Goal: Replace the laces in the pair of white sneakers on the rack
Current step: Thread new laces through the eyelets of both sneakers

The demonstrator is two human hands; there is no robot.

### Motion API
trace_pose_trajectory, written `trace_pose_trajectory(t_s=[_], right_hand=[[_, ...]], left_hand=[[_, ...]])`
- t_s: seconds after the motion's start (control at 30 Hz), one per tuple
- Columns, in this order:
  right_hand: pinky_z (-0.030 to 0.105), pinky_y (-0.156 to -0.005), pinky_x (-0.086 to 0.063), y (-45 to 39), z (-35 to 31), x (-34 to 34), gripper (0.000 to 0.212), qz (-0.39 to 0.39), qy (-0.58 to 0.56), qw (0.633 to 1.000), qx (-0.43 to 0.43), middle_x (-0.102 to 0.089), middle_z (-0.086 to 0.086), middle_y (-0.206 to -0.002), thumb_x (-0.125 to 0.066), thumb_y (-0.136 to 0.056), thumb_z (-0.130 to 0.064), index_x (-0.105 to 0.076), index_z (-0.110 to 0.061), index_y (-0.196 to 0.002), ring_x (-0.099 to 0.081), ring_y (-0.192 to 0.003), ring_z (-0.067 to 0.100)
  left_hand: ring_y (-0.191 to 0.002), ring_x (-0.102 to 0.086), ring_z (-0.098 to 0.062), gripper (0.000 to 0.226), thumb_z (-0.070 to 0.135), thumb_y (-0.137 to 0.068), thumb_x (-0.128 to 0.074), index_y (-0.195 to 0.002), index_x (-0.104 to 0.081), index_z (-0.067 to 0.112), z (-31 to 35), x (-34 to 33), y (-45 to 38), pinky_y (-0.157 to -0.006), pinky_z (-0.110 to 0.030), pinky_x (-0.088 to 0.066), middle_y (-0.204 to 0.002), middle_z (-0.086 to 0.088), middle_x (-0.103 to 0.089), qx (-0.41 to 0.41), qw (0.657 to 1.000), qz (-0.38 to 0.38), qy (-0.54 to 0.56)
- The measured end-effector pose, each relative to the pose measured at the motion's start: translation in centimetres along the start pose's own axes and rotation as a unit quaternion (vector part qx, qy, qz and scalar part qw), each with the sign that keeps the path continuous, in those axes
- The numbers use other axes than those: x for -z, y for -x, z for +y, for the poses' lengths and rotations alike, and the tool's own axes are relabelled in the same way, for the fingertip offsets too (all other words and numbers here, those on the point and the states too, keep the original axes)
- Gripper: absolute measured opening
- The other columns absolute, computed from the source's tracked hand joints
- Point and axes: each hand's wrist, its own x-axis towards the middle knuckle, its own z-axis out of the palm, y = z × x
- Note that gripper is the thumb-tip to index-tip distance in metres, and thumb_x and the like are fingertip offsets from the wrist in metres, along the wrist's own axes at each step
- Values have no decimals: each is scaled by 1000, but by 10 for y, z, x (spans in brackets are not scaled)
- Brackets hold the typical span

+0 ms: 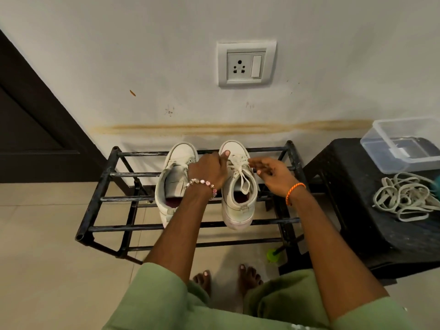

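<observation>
Step in hand: lacing work on the right-hand white sneaker (239, 186) of the pair, which stands toe-to-wall on the top tier of the black metal shoe rack (104, 186). This sneaker carries a white lace (240, 170) crossed through its eyelets, with loose ends hanging into the opening. The left-hand white sneaker (173, 179) stands just beside it and shows no lace across its tongue. Whether the lace now being handled is the old one coming out or the new one going in cannot be told from this view; a tangle of loose laces (404, 197) lies on the black stool (345, 186) to the right of the rack, near a clear plastic container (402, 144).

Hand pose: the left hand (209, 170) reaches over the gap between the two sneakers, back of the hand upward, fingers curled down at the toe end of the lacing, thumb against the toe cap; it appears to grip the lace there. The right hand (273, 173) hovers beside the same sneaker, fingers relaxed and spread, fingertips near the upper crossings; a pinch on the lace is not clearly visible.

Next move, as a judgement: it calls for one hand to steady the shoe while the other feeds or draws the lace end through an eyelet, keeping both ends even
</observation>
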Motion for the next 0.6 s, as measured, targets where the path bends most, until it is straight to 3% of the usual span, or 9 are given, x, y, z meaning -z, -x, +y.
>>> trace_pose_trajectory(t_s=[0.1,0.17,0.23,0.37,0.47,0.53,0.6], right_hand=[[27,-100,-45,-5,-4,-1,34,-11,-14,1000,-21,-64,5,-118,-49,-92,6,-62,-11,-119,-57,-112,14],[29,-96,-47,-7,-4,0,24,-10,8,1000,-24,-66,2,-113,-57,-92,-8,-65,-14,-113,-59,-107,14],[30,-92,-49,-7,-5,0,20,-15,39,999,-20,-68,2,-107,-60,-91,-16,-68,-15,-109,-61,-102,15],[24,-77,-47,-9,-8,2,12,-6,78,997,-6,-63,-2,-87,-62,-90,-19,-67,-15,-101,-56,-82,8],[29,-81,-50,-11,-7,3,5,-5,70,998,-5,-66,1,-88,-63,-89,-19,-66,-17,-92,-60,-85,14],[29,-82,-51,-12,-9,3,6,4,23,999,-23,-67,2,-83,-61,-89,-15,-65,-15,-84,-62,-81,14],[25,-72,-48,-13,-15,5,16,19,-42,998,-51,-63,-3,-69,-56,-90,-9,-61,-15,-76,-57,-66,9]], left_hand=[[-91,-63,-31,56,48,-100,-28,-94,-68,9,-5,6,1,-85,-38,-46,-92,-9,-69,-27,999,-28,4],[-77,-63,-23,48,43,-98,-40,-79,-68,9,-7,12,2,-78,-31,-46,-75,-3,-67,-29,993,-70,95],[-71,-58,-17,39,35,-98,-46,-70,-66,16,-7,20,0,-73,-27,-42,-78,-4,-67,-28,972,-106,206],[-63,-51,-10,28,22,-97,-51,-72,-63,16,-2,37,4,-68,-24,-44,-78,0,-61,10,908,-122,402],[-68,-58,-9,21,23,-95,-53,-78,-64,17,7,45,6,-65,-22,-42,-78,3,-61,35,860,-109,497],[-69,-62,-9,18,22,-95,-53,-82,-64,17,14,52,7,-64,-22,-44,-76,5,-63,48,807,-117,577],[-65,-65,-8,18,18,-97,-49,-86,-63,15,21,57,7,-59,-20,-47,-72,6,-64,73,738,-149,654]])
